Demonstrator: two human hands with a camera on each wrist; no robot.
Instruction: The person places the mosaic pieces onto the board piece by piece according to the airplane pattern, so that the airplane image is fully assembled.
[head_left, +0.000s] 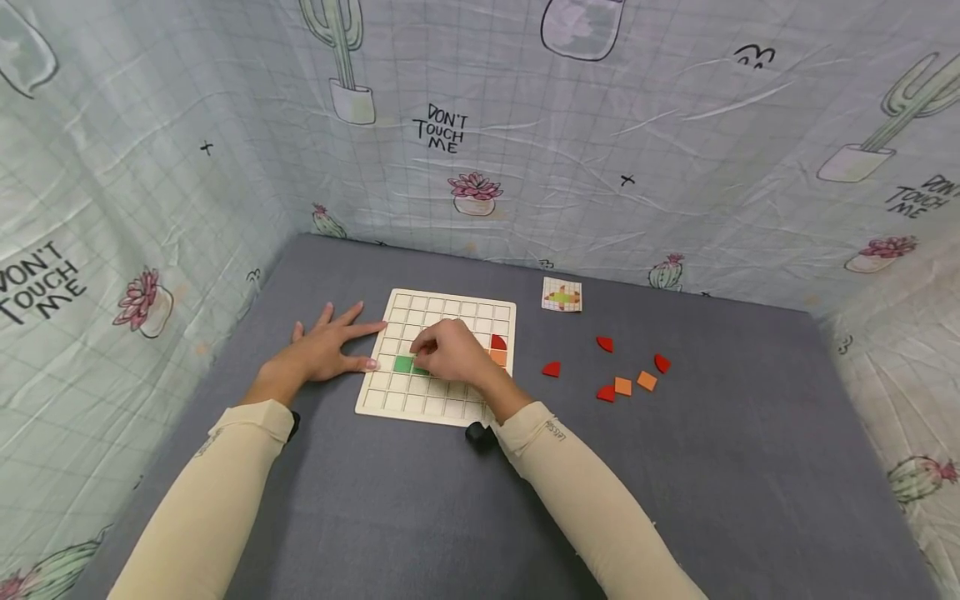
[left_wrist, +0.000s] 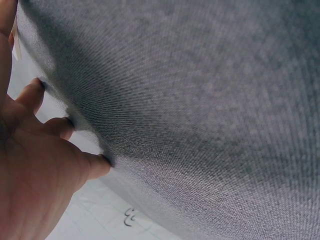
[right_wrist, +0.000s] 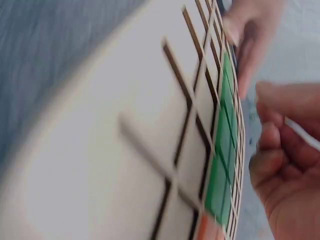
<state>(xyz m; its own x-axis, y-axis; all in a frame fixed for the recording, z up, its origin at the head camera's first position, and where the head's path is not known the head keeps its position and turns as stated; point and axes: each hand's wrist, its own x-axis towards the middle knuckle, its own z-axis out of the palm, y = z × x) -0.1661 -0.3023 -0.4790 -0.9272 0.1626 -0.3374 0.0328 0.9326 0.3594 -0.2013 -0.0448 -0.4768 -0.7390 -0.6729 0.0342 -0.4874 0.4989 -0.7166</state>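
Note:
A cream gridded board [head_left: 420, 404] lies on the grey table. My left hand [head_left: 318, 350] is spread flat at the board's left side, with index finger and thumb at its edge. In the left wrist view, fingertips of the left hand [left_wrist: 45, 150] rest on the cloth. Over the board's middle is my right hand [head_left: 453, 354], fingers curled and nothing visible in them. Beneath it, partly hidden, green square tiles [head_left: 403, 364] sit in the grid; the right wrist view shows several green tiles [right_wrist: 217, 185] together. A red quarter-circle [head_left: 498, 342] and orange square [head_left: 497, 357] lie near the right edge.
Right of the board are loose red quarter-circles [head_left: 552, 369] and two orange squares [head_left: 647, 381]. A small pattern card [head_left: 562, 296] lies near the back. Printed cloth walls [head_left: 525, 150] surround the grey table [head_left: 735, 467].

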